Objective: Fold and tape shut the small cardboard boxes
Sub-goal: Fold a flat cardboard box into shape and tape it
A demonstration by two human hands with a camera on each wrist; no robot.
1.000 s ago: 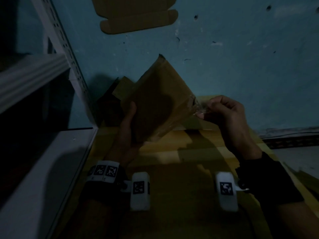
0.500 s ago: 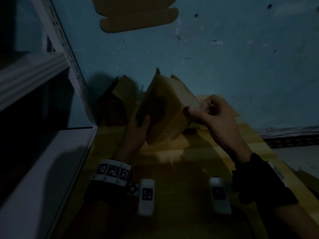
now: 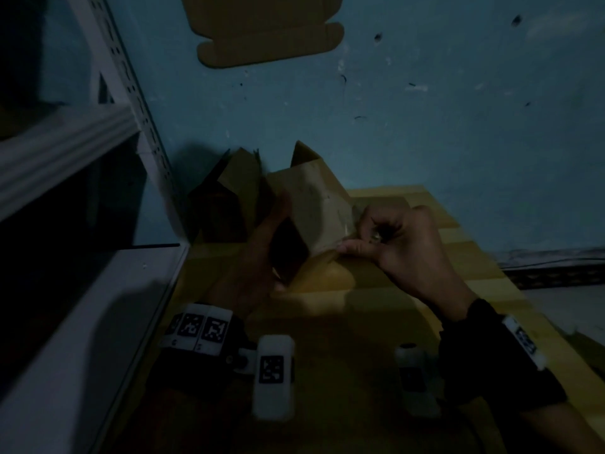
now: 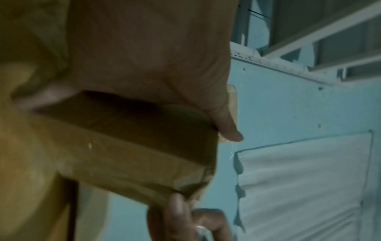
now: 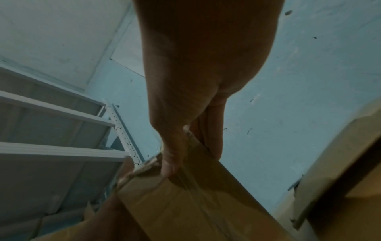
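I hold a small brown cardboard box (image 3: 314,204) tilted above the yellow table (image 3: 376,322). My left hand (image 3: 262,247) grips its dark left end, thumb (image 4: 226,128) on one edge. My right hand (image 3: 357,234) pinches the box's right edge, thumb (image 5: 171,163) on the front face and the other fingers (image 5: 214,140) behind. A strip of clear tape (image 5: 193,189) runs along the box (image 5: 185,208) under that thumb, crinkled at the corner (image 4: 191,184).
Another folded box (image 3: 229,198) leans in the corner against the blue wall. A flat cardboard blank (image 3: 268,31) hangs on the wall above. A white metal shelf unit (image 3: 65,152) fills the left side. More cardboard (image 5: 340,163) lies to the right.
The box has turned from showing its broad face to showing a narrow end, and has come lower. My right hand has moved from the upper right corner down to the lower right edge.
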